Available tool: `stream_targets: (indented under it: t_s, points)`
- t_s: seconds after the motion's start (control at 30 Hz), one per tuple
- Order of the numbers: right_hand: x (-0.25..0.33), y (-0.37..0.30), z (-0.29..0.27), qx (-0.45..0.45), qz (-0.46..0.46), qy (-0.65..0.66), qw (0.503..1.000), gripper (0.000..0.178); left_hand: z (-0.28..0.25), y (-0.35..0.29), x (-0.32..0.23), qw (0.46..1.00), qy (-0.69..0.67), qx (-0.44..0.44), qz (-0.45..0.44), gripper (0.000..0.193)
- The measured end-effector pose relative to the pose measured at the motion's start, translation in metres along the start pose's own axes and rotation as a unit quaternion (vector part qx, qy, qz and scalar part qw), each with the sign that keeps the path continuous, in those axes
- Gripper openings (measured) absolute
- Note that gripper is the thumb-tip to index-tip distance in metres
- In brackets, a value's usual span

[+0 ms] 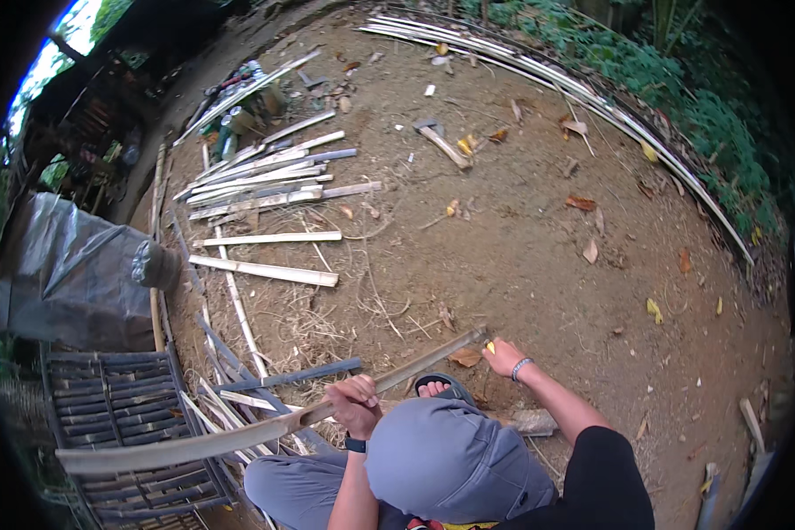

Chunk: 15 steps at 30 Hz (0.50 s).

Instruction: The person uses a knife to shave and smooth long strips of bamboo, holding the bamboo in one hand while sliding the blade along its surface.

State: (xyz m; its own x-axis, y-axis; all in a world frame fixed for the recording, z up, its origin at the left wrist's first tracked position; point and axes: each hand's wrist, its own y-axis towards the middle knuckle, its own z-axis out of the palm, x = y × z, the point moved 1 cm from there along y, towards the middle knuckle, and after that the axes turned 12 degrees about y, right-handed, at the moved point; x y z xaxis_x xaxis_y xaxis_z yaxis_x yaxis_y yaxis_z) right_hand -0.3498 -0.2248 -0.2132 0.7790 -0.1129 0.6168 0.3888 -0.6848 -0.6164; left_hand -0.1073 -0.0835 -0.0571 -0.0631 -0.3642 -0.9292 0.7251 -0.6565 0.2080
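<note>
A long split bamboo strip (424,358) slants across in front of me, from the lower left up to the middle. My left hand (353,405) is closed around it near its middle, with a dark watch on the wrist. At the strip's far right end, my right hand (505,359) is closed on a small yellow-handled tool (490,347), probably a knife; its blade is hard to make out. A bracelet circles my right wrist. The strip's other end reaches out over a slatted bamboo rack (132,406).
Several cut bamboo strips (265,269) lie on the dirt at the left. A wooden-handled hatchet or hammer (444,146) rests farther off. Long pale poles (583,88) edge the green plants. Shavings (314,331) and dry leaves litter the ground. My sandalled foot (437,386) is close by.
</note>
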Motion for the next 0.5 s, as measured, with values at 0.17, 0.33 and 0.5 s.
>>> stream_targets:
  t_s: [0.17,0.33,0.5]
  points:
    - [0.101,-0.035,-0.032,-0.084,-0.215,0.123,0.965,0.051,-0.007,0.055,-0.044,0.988,-0.069,-0.134,-0.026,0.058]
    - [0.204,-0.08,-0.071,-0.158,-0.487,0.071,0.856,0.057,0.012,0.083,-0.083,0.975,-0.166,-0.144,-0.031,0.053]
    - [0.277,-0.11,-0.077,-0.183,-0.55,-0.065,0.812,0.054,0.014,0.069,-0.101,0.981,-0.154,-0.115,0.0,0.045]
